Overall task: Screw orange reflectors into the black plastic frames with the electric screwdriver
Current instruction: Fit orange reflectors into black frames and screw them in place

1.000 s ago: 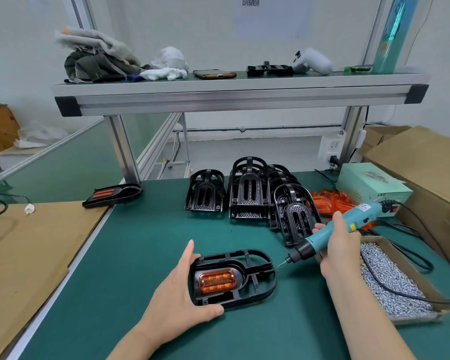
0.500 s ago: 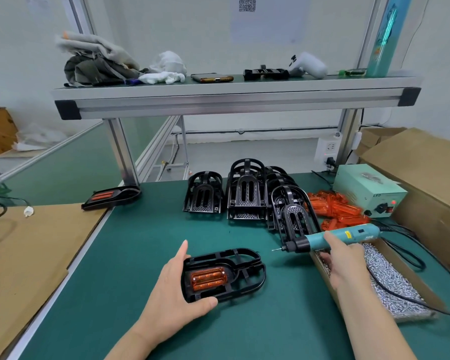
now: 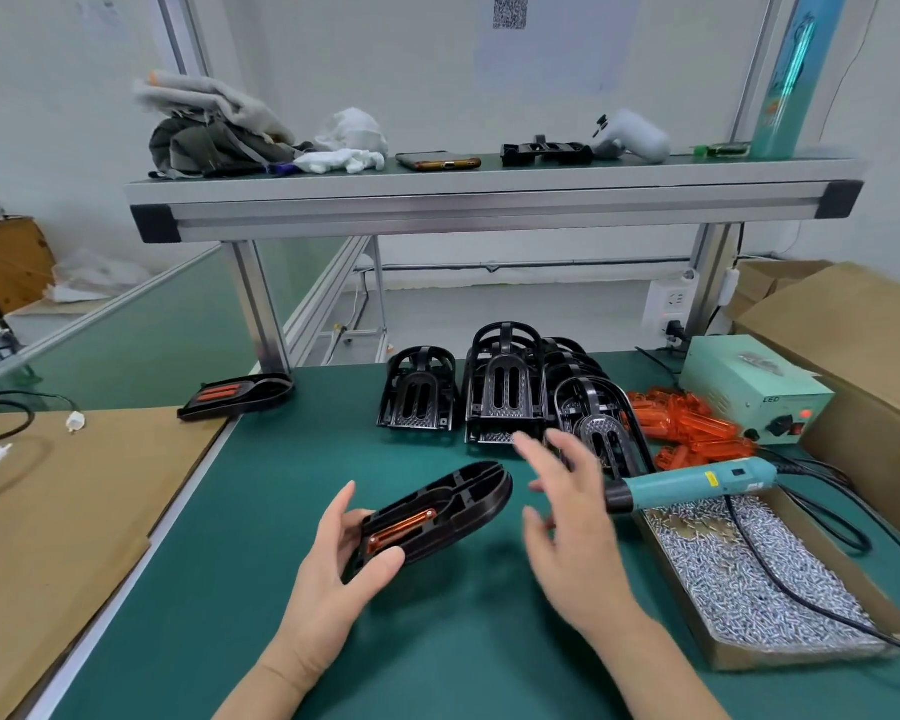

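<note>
Checking the orange reflector (image 3: 401, 530), it seems, the left hand (image 3: 333, 579) grips the black frame (image 3: 453, 504) tilted; right hand (image 3: 578, 537) hovers empty.

Head-worn camera looking forward and down
It is viewing the green counter (image 3: 240, 589) closely, facing the shelf (image 3: 489, 205) and wall.

The right hand (image 3: 572, 517) is blurred, and the tip of the electric screwdriver (image 3: 697, 483) is hidden behind it.
</note>
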